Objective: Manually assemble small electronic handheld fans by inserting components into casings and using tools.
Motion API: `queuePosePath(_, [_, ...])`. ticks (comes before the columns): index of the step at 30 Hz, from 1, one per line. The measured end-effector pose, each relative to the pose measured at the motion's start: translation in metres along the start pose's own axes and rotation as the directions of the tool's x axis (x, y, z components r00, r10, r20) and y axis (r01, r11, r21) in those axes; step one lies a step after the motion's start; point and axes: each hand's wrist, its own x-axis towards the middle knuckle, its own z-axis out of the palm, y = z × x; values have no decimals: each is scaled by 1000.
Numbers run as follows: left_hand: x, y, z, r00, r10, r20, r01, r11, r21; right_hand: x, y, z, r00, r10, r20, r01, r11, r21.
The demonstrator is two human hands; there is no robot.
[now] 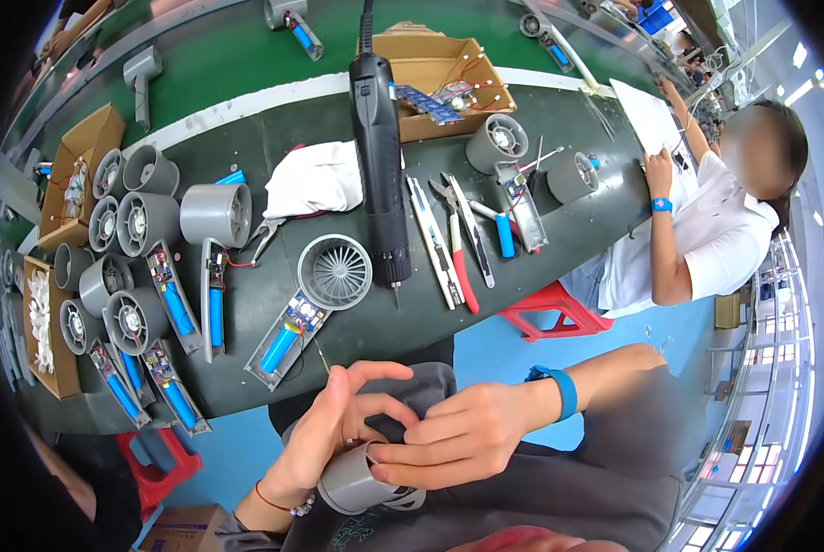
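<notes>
Low in front of my body, my left hand (306, 451) cradles a grey cylindrical fan housing (349, 486), its thumb and index finger raised. My right hand (472, 432) wears a blue wristband, and its bent fingers grip the housing's rim; what the fingertips touch inside is hidden. Just beyond, on the bench, lies a handheld fan (335, 271) with a ribbed grille. Its open handle (288, 342) shows a circuit board and a blue battery, with a thin wire running toward my left fingertips.
A black electric screwdriver (380, 175) hangs over the bench. Right of it lie tweezers (435, 244) and red-handled pliers (460, 253). Grey fan housings (145, 224) and open handles crowd the left. A cardboard box (458, 64) holds wired parts. A co-worker (734, 212) sits right.
</notes>
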Motion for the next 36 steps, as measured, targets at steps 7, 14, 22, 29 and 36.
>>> queuePosePath(7, [-5, -6, 6, 991, 98, -91, -87, 990, 113, -9, -5, 9, 962, 223, 155, -261, 918, 300])
queuePosePath(14, [6, 2, 5, 985, 172, 1, -167, 956, 241, -11, -1, 1, 952, 302, 58, -306, 914, 266])
queuePosePath(22, [27, -8, 9, 994, 91, 65, -108, 931, 348, -39, 11, 2, 953, 250, 171, -293, 905, 308])
queuePosePath(29, [48, -12, 20, 948, -216, 235, 114, 916, 385, -76, 6, -5, 931, 340, 132, -361, 803, 475])
queuePosePath(36, [86, 23, 28, 944, -76, 322, -81, 891, 447, -147, 70, -120, 680, 567, -465, -647, 763, -15])
